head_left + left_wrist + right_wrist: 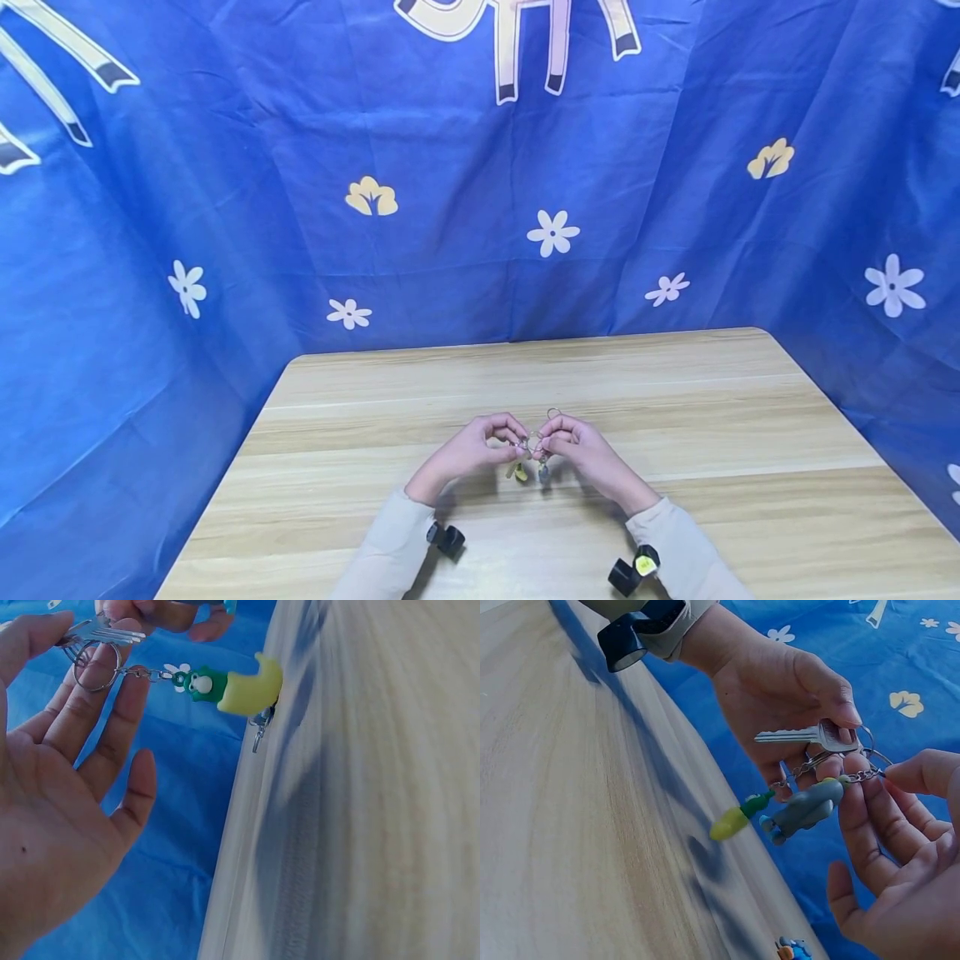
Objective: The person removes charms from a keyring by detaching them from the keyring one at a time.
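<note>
- The left hand (477, 446) is pinching the keys (829, 737) between thumb and fingers.
- The right hand (581, 444), close beside it, is pinching the end of a chain (864, 775).
- The grey charm (808, 808) is hanging from that chain, below the right hand.
- The green-and-yellow charm (249, 691) is dangling below the left hand, above the table (330, 408).

The pale wood-grain table (750, 425) spreads flat. A thin metal ring (553, 409) appears to lie toward its twelve o'clock; so does, at the right wrist view's six o'clock, a blue-and-orange figure (795, 949).
</note>
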Demonstrator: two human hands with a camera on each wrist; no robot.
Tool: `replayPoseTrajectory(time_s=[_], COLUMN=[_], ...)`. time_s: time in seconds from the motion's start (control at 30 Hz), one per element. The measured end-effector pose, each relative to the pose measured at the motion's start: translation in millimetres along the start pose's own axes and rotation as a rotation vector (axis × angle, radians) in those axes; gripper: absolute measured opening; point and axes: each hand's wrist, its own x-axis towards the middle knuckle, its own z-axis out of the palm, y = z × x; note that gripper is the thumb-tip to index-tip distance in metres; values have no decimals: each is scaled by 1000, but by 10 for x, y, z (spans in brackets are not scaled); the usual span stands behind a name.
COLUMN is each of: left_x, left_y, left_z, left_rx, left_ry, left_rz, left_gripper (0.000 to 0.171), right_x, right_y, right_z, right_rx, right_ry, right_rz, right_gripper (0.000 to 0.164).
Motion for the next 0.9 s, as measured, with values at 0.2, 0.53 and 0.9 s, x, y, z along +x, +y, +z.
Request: replayPoseTrajectory(time_s=[0.2,0.53,0.9], left_x=[12,30,2], left_y=[-14,-27,-45], left_z=[-4,-4,0], left_rx=[9,42,-1], left_ry=[3,48,34], left_rz=[13,-10,-2], left_gripper=[23,21,23], right_x=[10,-22,-57], right_y=[0,-91,-78], right_z=[-5,50,120], right_rx=[-36,-205,-377], right_ry=[6,58,95], right_rz=[-6,-56,-95], right_gripper=[28,18,8])
